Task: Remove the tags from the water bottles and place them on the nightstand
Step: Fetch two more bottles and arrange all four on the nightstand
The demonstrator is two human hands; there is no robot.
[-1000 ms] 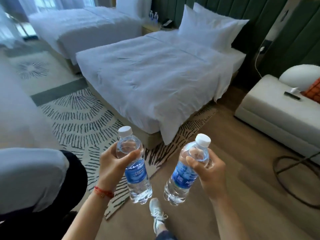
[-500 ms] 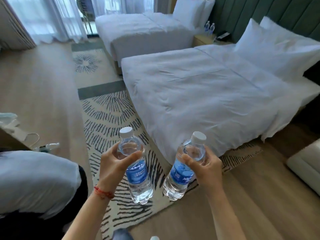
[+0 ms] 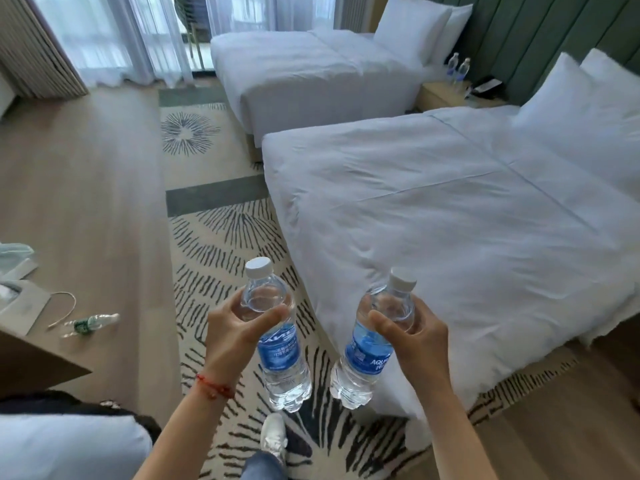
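Each hand, left hand (image 3: 239, 329) and right hand (image 3: 414, 337), is gripping a water bottle (left bottle (image 3: 277, 344), right bottle (image 3: 372, 344)) at lower centre while the view is swinging toward the nightstand (image 3: 446, 93) at upper right, suggesting delivery is approaching.

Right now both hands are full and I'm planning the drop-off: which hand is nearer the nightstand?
Right hand: the nightstand lies far right, on its side; left hand is farther.
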